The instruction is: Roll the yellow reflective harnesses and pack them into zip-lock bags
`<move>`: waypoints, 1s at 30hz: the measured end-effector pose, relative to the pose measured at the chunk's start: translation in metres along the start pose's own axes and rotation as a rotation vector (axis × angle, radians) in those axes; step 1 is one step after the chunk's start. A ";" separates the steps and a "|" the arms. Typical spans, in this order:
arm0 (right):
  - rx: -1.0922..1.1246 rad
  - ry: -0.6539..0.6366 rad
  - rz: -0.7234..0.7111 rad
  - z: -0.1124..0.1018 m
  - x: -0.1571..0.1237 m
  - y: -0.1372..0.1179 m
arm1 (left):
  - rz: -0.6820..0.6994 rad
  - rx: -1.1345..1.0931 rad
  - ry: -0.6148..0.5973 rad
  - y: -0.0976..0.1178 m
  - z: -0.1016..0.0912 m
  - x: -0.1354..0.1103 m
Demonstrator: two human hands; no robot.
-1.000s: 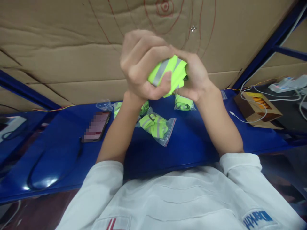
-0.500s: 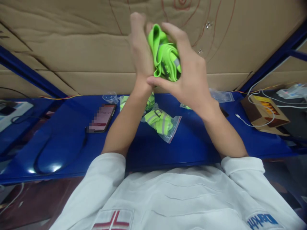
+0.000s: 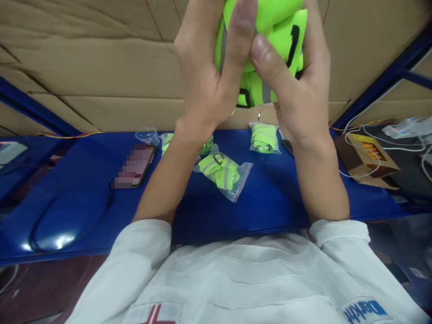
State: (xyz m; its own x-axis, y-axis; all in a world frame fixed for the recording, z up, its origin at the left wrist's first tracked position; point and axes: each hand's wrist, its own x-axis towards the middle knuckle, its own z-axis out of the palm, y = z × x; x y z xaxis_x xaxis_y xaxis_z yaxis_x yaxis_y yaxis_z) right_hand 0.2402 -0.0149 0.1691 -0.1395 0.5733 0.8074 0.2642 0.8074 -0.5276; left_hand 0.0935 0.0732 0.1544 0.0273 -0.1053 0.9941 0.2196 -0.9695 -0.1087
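Note:
Between my two hands, high in the view, is a folded bundle of neon-green reflective straps (image 3: 278,22) with grey stripes and black buckles. My left hand (image 3: 211,67) is closed around its left side, thumb pressed on the front. From the right, my right hand (image 3: 300,90) grips it too, its thumb beside the left one. The bundle's top is cut off by the frame edge. Below on the blue table lies a clear zip bag (image 3: 242,177) with a similar green strap bundle (image 3: 227,173). Another bagged bundle (image 3: 264,138) lies farther back. More green straps (image 3: 206,146) are partly hidden behind my left forearm.
A phone (image 3: 133,168) lies left of my left forearm, with a clear plastic cup (image 3: 147,135) behind it. At the right stand a cardboard box (image 3: 367,157) and white cables (image 3: 400,148). A cardboard sheet (image 3: 118,72) backs the blue table (image 3: 216,216).
Both hands have come closer to the camera with the strap bundle, now seen larger and higher. Both thumbs now press on its front. The bagged bundle at the back right has come into view.

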 end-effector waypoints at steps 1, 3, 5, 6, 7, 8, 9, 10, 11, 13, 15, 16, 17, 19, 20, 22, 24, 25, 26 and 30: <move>-0.009 -0.002 0.012 0.002 -0.001 0.000 | 0.045 0.005 -0.017 0.002 -0.003 0.000; -0.002 0.020 0.026 0.003 -0.003 -0.003 | 0.095 -0.010 -0.020 0.005 -0.007 0.000; 0.032 0.029 0.000 0.002 -0.006 -0.009 | 0.025 -0.022 0.000 0.008 -0.008 0.001; 0.043 0.022 -0.007 0.002 -0.008 -0.012 | 0.001 -0.023 -0.004 0.011 -0.007 0.001; 0.043 0.003 -0.002 0.001 -0.009 -0.014 | -0.002 -0.031 0.004 0.015 -0.005 0.002; 0.029 -0.019 0.017 0.000 -0.010 -0.016 | -0.033 -0.039 -0.008 0.018 -0.003 0.002; 0.004 -0.036 0.054 0.000 -0.011 -0.017 | -0.066 -0.048 -0.022 0.022 -0.001 0.002; -0.024 -0.043 0.102 -0.001 -0.011 -0.017 | -0.103 -0.061 -0.030 0.024 0.001 0.002; -0.045 -0.047 0.143 -0.002 -0.011 -0.016 | -0.158 -0.070 -0.044 0.026 0.003 0.002; -0.034 -0.041 0.189 -0.003 -0.011 -0.012 | -0.249 -0.074 -0.058 0.026 0.006 0.000; 0.005 -0.031 0.192 -0.004 -0.010 -0.009 | -0.269 -0.076 -0.077 0.026 0.006 -0.001; 0.012 -0.033 0.190 -0.005 -0.010 -0.007 | -0.281 -0.073 -0.088 0.026 0.005 0.000; 0.006 -0.043 0.188 -0.006 -0.009 -0.006 | -0.283 -0.068 -0.107 0.026 0.004 0.000; -0.025 -0.077 0.172 -0.010 -0.009 -0.006 | -0.278 -0.056 -0.145 0.030 -0.001 0.003; -0.037 -0.092 0.160 -0.011 -0.009 -0.006 | -0.290 -0.049 -0.170 0.033 -0.003 0.004; -0.034 -0.096 0.137 -0.014 -0.008 -0.006 | -0.323 -0.045 -0.202 0.036 -0.005 0.005; -0.014 -0.076 0.139 -0.015 -0.008 -0.005 | -0.338 -0.052 -0.181 0.035 -0.002 0.003; 0.001 -0.064 0.145 -0.014 -0.008 -0.004 | -0.320 -0.056 -0.152 0.033 0.001 0.001; 0.020 -0.063 0.155 -0.012 -0.008 -0.003 | -0.306 -0.051 -0.120 0.030 0.004 -0.001; 0.051 -0.079 0.201 -0.009 -0.007 0.003 | -0.362 0.042 -0.141 0.018 0.010 -0.004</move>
State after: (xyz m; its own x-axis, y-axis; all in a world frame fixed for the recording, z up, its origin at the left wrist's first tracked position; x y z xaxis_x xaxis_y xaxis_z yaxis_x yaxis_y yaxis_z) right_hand 0.2506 -0.0177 0.1643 -0.1636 0.7313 0.6622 0.2462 0.6802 -0.6904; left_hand 0.1072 0.0583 0.1482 0.0742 0.2763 0.9582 0.2795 -0.9281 0.2460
